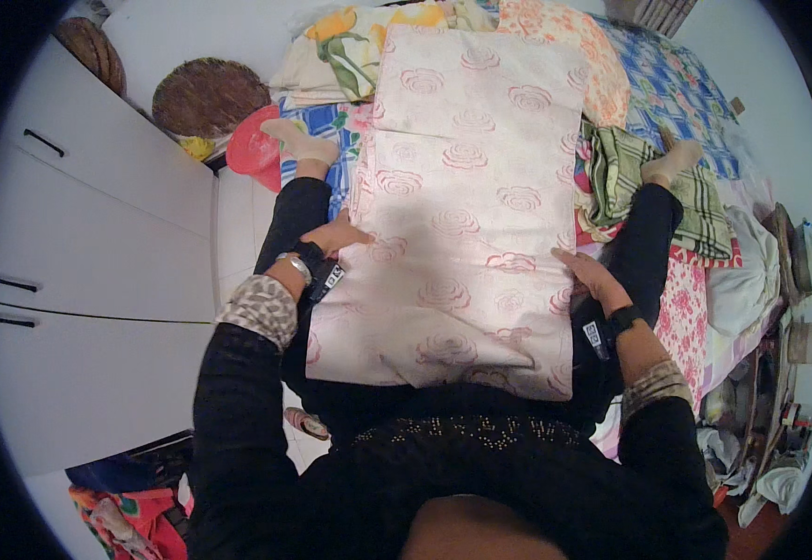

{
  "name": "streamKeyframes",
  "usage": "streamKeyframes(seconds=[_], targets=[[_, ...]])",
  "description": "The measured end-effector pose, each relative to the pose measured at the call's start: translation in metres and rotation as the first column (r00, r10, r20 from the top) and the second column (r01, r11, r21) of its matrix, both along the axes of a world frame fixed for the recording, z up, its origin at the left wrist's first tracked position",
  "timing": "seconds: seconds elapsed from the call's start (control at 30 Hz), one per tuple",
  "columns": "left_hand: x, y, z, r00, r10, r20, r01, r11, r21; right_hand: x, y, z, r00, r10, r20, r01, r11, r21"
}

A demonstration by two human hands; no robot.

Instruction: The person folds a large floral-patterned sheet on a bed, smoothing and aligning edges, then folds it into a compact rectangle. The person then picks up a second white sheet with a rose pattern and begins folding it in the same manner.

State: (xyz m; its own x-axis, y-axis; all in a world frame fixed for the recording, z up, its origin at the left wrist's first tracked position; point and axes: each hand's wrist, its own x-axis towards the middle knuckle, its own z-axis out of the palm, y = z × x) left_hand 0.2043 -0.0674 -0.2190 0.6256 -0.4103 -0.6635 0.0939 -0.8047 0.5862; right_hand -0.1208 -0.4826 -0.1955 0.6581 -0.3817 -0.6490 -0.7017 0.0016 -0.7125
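A large cream-white cloth (476, 149) with pink rose outlines lies spread over my lap and reaches out between my legs, layered along its left edge. Slight creases run across its near part. My left hand (336, 235) rests at the cloth's left edge, thumb spread over the fabric and the fingers pointing away from me. At the opposite edge lies my right hand (590, 273), its fingers stretched toward the cloth and touching the border. Neither hand visibly grips the fabric, though some fingertips are partly hidden.
Folded yellow-flowered fabric (345, 56) and an orange-patterned cloth (564, 37) lie at the far end. A green plaid cloth (625, 177) sits by my right foot. White cabinets (98, 233), a pink basin (252, 154) and a round brown woven mat (210, 96) stand left.
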Motion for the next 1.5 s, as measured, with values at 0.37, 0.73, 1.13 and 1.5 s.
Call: streamKeyframes(seconds=[0.37, 0.73, 1.13, 1.5], targets=[[-0.185, 0.074, 0.132, 0.479, -0.773, 0.417, 0.828, 0.555, 0.077, -0.074, 0.071, 0.039, 0.925, 0.372, -0.073, -0.336, 0.714, -0.614], [-0.191, 0.097, 0.127, 0.189, -0.568, 0.801, 0.462, 0.771, 0.438, -0.107, 0.133, 0.070, 0.645, 0.648, -0.406, -0.648, 0.181, -0.739], [-0.179, 0.082, 0.133, 0.670, -0.495, 0.553, 0.459, 0.862, 0.215, -0.138, 0.133, 0.042, 0.880, 0.474, 0.014, -0.427, 0.805, -0.413], [-0.149, 0.121, 0.138, 0.971, 0.142, 0.192, -0.059, 0.923, -0.381, -0.152, 0.120, 0.106, 0.900, -0.143, 0.412, 0.074, 0.981, 0.179]])
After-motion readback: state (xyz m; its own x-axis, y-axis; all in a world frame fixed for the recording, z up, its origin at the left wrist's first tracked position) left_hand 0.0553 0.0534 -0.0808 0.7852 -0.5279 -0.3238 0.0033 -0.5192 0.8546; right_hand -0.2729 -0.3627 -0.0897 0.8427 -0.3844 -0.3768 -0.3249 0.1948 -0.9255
